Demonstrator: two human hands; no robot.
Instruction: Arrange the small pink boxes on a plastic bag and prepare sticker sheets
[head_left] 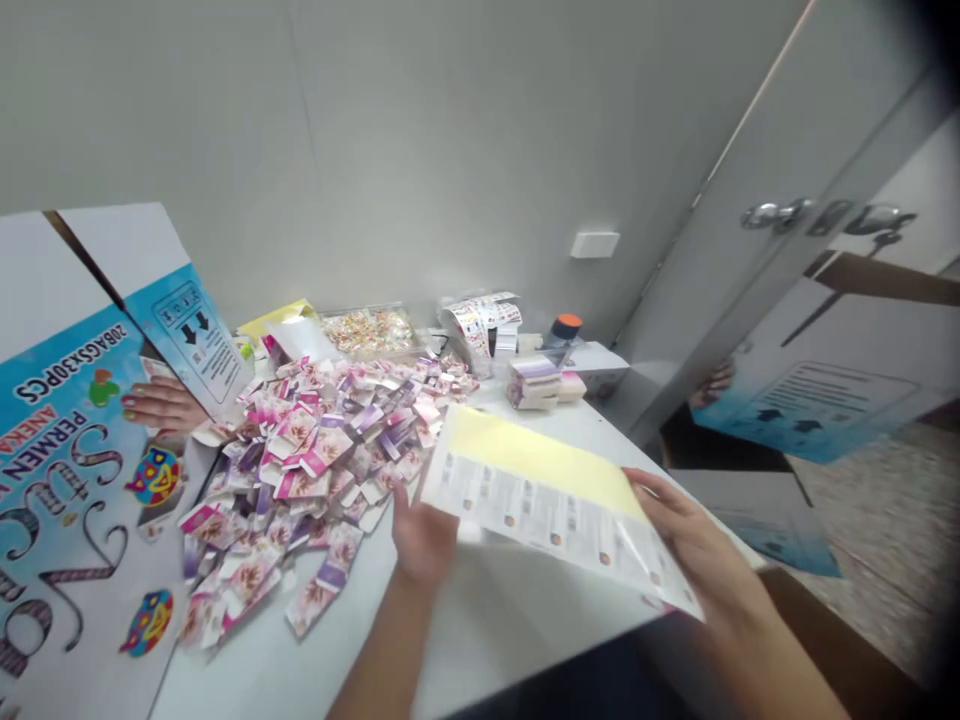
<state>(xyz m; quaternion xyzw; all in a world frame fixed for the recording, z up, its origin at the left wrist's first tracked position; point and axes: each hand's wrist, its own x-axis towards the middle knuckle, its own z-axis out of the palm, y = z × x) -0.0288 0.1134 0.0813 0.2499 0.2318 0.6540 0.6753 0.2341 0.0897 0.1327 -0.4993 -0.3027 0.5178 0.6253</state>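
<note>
Both my hands hold a long sheet (551, 490) above the white table (480, 620). The sheet is yellow on its far half and white with rows of small printed stickers on its near half. My left hand (421, 540) grips it from under the left end. My right hand (694, 545) grips the right end, thumb on top. To the left lies a big heap of small pink, purple and white flat-folded cartons (315, 470).
A large blue and white printed box (82, 480) stands at the left, with another person's hand (161, 405) on it. At the back are sticker rolls (480, 325), a tray of coloured sweets (371, 332), stacked small cartons (544, 385) and an orange-capped bottle (564, 332). A door (787, 240) stands at right.
</note>
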